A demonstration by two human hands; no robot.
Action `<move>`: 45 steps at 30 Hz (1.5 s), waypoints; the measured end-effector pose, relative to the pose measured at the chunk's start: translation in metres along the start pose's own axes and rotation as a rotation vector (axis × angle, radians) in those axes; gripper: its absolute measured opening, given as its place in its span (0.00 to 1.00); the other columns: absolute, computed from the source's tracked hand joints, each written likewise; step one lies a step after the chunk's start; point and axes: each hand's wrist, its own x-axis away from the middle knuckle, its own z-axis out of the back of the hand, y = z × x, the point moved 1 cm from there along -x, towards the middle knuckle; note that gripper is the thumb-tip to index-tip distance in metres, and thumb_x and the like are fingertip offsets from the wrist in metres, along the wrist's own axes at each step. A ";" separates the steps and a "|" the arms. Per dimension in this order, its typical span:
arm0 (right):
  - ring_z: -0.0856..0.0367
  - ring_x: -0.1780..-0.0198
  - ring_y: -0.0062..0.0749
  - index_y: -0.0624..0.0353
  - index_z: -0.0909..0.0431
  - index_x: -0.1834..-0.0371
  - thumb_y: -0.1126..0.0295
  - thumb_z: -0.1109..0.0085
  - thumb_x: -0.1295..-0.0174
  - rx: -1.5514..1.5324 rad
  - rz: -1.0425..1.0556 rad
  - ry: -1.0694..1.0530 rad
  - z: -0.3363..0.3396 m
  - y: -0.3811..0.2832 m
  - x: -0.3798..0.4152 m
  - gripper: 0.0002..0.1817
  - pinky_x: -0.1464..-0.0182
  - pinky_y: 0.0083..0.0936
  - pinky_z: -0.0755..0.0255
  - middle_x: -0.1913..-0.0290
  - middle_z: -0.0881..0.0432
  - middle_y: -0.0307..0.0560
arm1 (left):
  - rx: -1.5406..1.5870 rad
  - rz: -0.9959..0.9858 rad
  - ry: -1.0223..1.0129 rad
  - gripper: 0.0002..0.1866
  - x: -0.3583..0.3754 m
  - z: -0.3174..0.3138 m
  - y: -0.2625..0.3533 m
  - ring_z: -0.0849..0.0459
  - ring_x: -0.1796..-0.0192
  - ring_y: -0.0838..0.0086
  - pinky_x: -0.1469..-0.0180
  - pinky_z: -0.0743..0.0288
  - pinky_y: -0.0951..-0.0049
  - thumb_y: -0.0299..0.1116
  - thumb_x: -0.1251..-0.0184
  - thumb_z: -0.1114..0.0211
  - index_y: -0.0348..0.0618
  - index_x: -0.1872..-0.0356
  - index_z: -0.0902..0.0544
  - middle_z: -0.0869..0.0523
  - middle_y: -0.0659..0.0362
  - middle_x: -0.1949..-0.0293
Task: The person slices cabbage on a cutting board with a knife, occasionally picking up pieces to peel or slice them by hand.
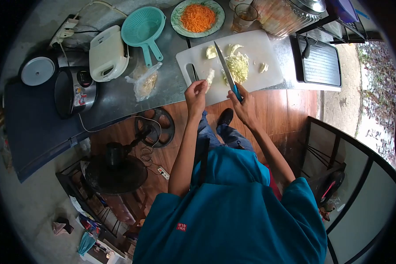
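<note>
My left hand is closed on a pale cabbage piece, held up near the front left of the white cutting board. In my right hand is a knife with a blue handle, its blade pointing away from me over the board. Beside the blade lies a heap of shredded cabbage. Larger cabbage chunks sit farther back on the board, and a small scrap lies to the right. The left fingertips partly cover the piece they pinch.
Behind the board stand a plate of shredded carrot, a glass and a large jar. To the left are a plastic bag, a teal strainer and a sandwich maker. A grill pan lies right.
</note>
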 end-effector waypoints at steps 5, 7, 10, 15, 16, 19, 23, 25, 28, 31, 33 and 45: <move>0.18 0.68 0.35 0.64 0.26 0.37 0.60 0.44 0.30 0.045 0.036 0.027 -0.009 0.027 0.015 0.24 0.60 0.31 0.26 0.69 0.17 0.54 | -0.001 0.028 0.081 0.12 0.001 -0.006 -0.007 0.14 0.59 0.75 0.55 0.21 0.74 0.32 0.29 0.36 0.31 0.54 0.17 0.13 0.55 0.60; 0.16 0.67 0.43 0.63 0.27 0.37 0.59 0.45 0.29 0.113 0.090 0.026 -0.010 0.030 0.022 0.23 0.61 0.34 0.25 0.68 0.16 0.57 | -0.307 -0.176 0.077 0.11 -0.007 -0.012 -0.013 0.13 0.61 0.69 0.57 0.21 0.72 0.30 0.31 0.36 0.31 0.54 0.17 0.12 0.52 0.60; 0.16 0.64 0.52 0.60 0.28 0.35 0.60 0.47 0.28 0.092 0.187 0.066 -0.019 0.041 0.032 0.23 0.61 0.40 0.26 0.67 0.17 0.61 | -0.624 -0.259 0.094 0.10 -0.011 -0.018 -0.018 0.13 0.60 0.60 0.55 0.21 0.66 0.25 0.34 0.38 0.33 0.55 0.16 0.13 0.49 0.58; 0.23 0.48 0.69 0.57 0.32 0.32 0.63 0.50 0.29 0.087 0.055 -0.050 -0.015 0.039 0.045 0.24 0.47 0.50 0.28 0.47 0.22 0.71 | -0.821 -0.365 0.122 0.11 -0.005 -0.019 -0.020 0.17 0.56 0.53 0.50 0.24 0.58 0.26 0.35 0.39 0.35 0.53 0.16 0.16 0.46 0.56; 0.23 0.48 0.70 0.56 0.32 0.32 0.63 0.50 0.28 0.068 -0.047 -0.096 -0.014 0.036 0.046 0.23 0.47 0.51 0.28 0.47 0.22 0.72 | -0.863 -0.366 0.115 0.12 -0.006 -0.019 -0.021 0.18 0.54 0.52 0.48 0.25 0.57 0.27 0.34 0.40 0.36 0.53 0.16 0.16 0.46 0.56; 0.23 0.50 0.70 0.55 0.32 0.31 0.63 0.51 0.28 0.119 -0.069 -0.109 -0.013 0.035 0.047 0.23 0.49 0.52 0.28 0.49 0.22 0.72 | -0.880 -0.474 0.171 0.13 -0.010 -0.022 -0.026 0.18 0.52 0.52 0.46 0.26 0.56 0.31 0.33 0.40 0.34 0.52 0.17 0.16 0.47 0.56; 0.23 0.50 0.70 0.56 0.32 0.31 0.63 0.50 0.29 0.098 -0.076 -0.106 -0.014 0.033 0.045 0.24 0.50 0.51 0.28 0.50 0.21 0.72 | -0.880 -0.421 0.174 0.13 -0.010 -0.029 -0.022 0.19 0.51 0.52 0.45 0.27 0.57 0.32 0.32 0.40 0.33 0.54 0.16 0.16 0.47 0.57; 0.23 0.50 0.69 0.56 0.32 0.32 0.64 0.49 0.29 0.075 -0.037 -0.085 -0.016 0.034 0.043 0.24 0.51 0.51 0.28 0.50 0.21 0.72 | -0.851 -0.390 0.123 0.13 -0.014 -0.026 -0.026 0.18 0.52 0.52 0.46 0.26 0.57 0.32 0.32 0.39 0.33 0.54 0.15 0.15 0.46 0.57; 0.23 0.50 0.69 0.57 0.31 0.32 0.64 0.49 0.30 0.108 -0.067 -0.097 -0.013 0.027 0.044 0.24 0.50 0.51 0.28 0.50 0.21 0.72 | -0.759 -0.421 0.132 0.13 -0.017 -0.026 -0.035 0.17 0.54 0.54 0.48 0.24 0.59 0.32 0.32 0.38 0.34 0.54 0.15 0.15 0.46 0.57; 0.23 0.48 0.68 0.57 0.31 0.32 0.65 0.49 0.30 0.063 0.006 -0.061 -0.018 0.037 0.043 0.23 0.49 0.50 0.27 0.48 0.21 0.71 | -0.759 -0.441 0.186 0.12 -0.018 -0.026 -0.037 0.15 0.58 0.57 0.52 0.22 0.62 0.31 0.33 0.37 0.33 0.55 0.15 0.13 0.46 0.59; 0.23 0.48 0.68 0.57 0.31 0.33 0.64 0.48 0.30 0.076 -0.005 -0.050 -0.017 0.038 0.043 0.23 0.47 0.50 0.27 0.47 0.21 0.70 | -0.652 -0.381 0.190 0.11 -0.020 -0.024 -0.036 0.15 0.58 0.54 0.52 0.23 0.60 0.30 0.33 0.37 0.33 0.56 0.16 0.13 0.46 0.60; 0.20 0.50 0.65 0.62 0.29 0.35 0.64 0.47 0.30 0.036 0.154 0.061 -0.030 0.051 0.043 0.23 0.49 0.46 0.26 0.49 0.20 0.70 | -0.395 -0.351 0.343 0.10 -0.037 0.004 -0.015 0.13 0.61 0.62 0.54 0.21 0.66 0.27 0.34 0.38 0.33 0.56 0.14 0.11 0.48 0.62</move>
